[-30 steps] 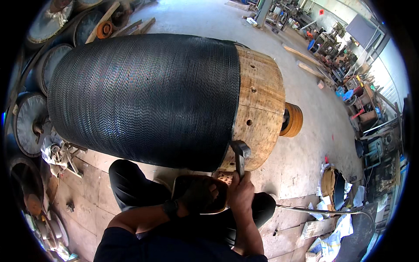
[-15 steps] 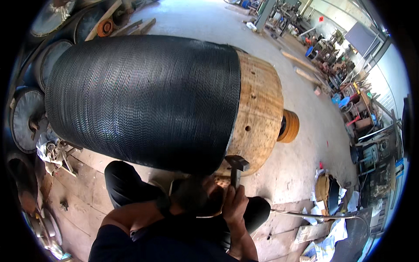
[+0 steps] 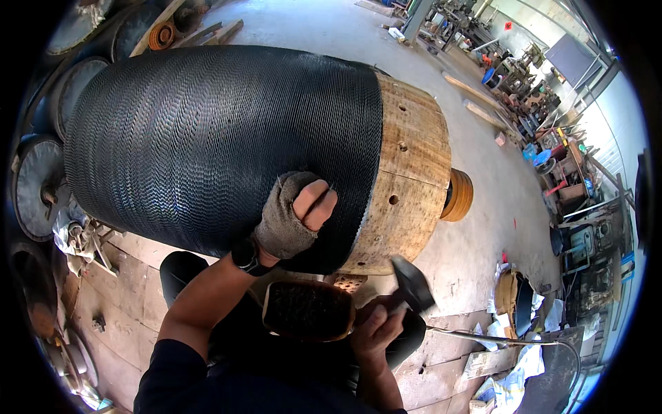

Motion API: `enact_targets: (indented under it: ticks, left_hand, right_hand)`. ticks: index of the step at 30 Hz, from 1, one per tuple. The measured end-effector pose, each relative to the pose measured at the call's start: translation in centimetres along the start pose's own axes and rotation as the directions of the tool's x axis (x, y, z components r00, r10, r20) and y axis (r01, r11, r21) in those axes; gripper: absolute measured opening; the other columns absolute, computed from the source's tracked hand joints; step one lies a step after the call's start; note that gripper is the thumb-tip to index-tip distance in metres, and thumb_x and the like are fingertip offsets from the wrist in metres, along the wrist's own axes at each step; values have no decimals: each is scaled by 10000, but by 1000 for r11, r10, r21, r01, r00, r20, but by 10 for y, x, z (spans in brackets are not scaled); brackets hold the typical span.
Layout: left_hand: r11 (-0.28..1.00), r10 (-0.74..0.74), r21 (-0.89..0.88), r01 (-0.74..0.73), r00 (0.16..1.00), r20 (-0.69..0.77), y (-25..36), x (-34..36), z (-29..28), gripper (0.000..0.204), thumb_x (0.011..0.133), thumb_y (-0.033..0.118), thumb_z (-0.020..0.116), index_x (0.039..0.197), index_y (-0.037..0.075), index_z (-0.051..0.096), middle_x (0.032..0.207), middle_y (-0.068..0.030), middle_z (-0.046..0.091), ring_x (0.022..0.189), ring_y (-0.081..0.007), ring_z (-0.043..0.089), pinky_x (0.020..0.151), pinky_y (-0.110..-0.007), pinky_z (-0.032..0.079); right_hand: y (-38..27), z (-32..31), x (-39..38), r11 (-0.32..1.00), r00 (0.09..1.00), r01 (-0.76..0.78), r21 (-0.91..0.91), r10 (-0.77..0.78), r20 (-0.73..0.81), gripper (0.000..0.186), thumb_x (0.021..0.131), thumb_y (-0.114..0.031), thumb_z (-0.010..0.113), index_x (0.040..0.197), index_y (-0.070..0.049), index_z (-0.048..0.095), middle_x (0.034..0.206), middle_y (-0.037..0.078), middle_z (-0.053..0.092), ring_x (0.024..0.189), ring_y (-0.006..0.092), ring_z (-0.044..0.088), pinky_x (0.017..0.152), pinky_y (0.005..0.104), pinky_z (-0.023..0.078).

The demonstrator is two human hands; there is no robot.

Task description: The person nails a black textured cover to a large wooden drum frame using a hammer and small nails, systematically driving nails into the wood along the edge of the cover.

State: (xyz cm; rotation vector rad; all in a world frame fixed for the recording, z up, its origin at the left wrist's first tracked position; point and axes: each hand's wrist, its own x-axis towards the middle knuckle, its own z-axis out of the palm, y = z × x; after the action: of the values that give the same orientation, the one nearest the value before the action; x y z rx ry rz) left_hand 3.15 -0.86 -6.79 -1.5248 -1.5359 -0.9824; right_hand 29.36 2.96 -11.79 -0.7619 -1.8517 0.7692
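A large barrel-shaped roller [image 3: 200,145] covered in fine black bristly rows lies across in front of me, its bare wooden end [image 3: 407,172] dotted with holes. My left hand [image 3: 293,214], in a grey fingerless glove, is closed against the black surface near its lower right. A thin dark sliver shows by its fingertips, too small to name. My right hand [image 3: 376,331] grips a hammer [image 3: 412,284], its head tilted up and slightly blurred below the wooden end. Between my knees sits an oval tub [image 3: 309,310] of small dark pieces I cannot make out.
Round drums [image 3: 43,186] line the left side. Papers and a brown bucket-like container [image 3: 509,303] lie at the right. A bent metal rod [image 3: 496,337] runs along the floor there. Wooden planks [image 3: 476,93] and cluttered machinery stand farther right.
My left hand has risen from near the tub onto the black surface. My right hand has moved down and right with the hammer, away from the wooden end.
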Motion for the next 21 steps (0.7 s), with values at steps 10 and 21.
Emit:
enact_targets:
  ticks: [10, 21]
  left_hand:
    - [999, -13, 32, 13, 1000, -8, 1, 12, 1, 438, 721, 21, 706, 1149, 80, 636, 1098, -124, 587, 952, -329, 610, 798, -492, 518]
    - [991, -17, 133, 16, 1000, 2, -8, 22, 4, 421, 729, -14, 685, 1136, 76, 628, 1094, -112, 590, 937, -314, 613, 770, -440, 525]
  right_hand:
    - [16, 7, -1, 986, 996, -80, -143, 85, 30, 155, 966, -156, 602, 937, -16, 540, 705, 264, 634, 628, 474, 637, 520, 502, 487]
    - [24, -2, 3, 968, 970, 231, -97, -222, 98, 232, 957, -96, 555, 1092, 92, 563, 815, 256, 651, 675, 457, 659, 573, 459, 531]
